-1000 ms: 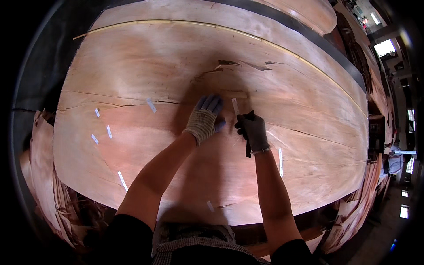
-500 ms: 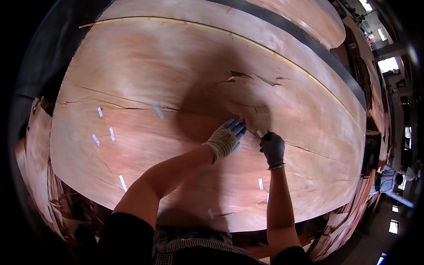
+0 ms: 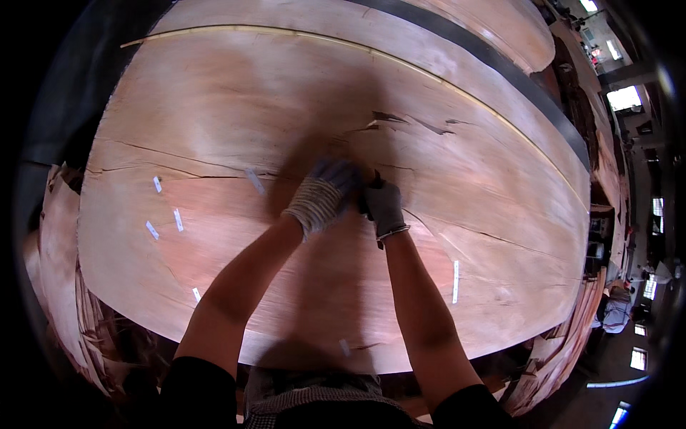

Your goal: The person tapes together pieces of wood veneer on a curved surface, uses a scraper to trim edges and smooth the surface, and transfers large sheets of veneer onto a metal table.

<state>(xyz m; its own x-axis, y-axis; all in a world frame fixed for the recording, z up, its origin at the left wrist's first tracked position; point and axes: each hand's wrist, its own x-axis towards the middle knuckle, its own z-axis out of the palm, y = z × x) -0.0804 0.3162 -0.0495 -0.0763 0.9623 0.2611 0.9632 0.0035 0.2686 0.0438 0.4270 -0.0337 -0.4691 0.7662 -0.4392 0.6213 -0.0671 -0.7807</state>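
Observation:
A broad sheet of pale reddish wood veneer (image 3: 514,236) lies under both my hands. My left hand (image 3: 325,193), in a striped glove with bluish fingers, rests on it with the fingers stretched out, slightly blurred. Right beside those fingertips, my right hand (image 3: 386,206) in a grey glove is closed. A small dark tip pokes out above its fingers; what it belongs to is hidden in the grip. Cracks run through the veneer near both hands, with torn splits farther off. Short white tape strips (image 3: 179,219) stick to the sheet, and a longer tape strip (image 3: 456,281) lies right of my right forearm.
A thin yellowish rod (image 3: 371,50) arches across the far part of the sheet. Beyond it runs a dark band (image 3: 493,57), then another veneer sheet (image 3: 493,21). Stacked veneer scraps (image 3: 61,264) stand at the left. A person (image 3: 614,309) is at the far right.
Both hands have moved left across the veneer, the right one farther and slightly away from me, so they are now close together. My right forearm has swung left, uncovering the longer tape strip.

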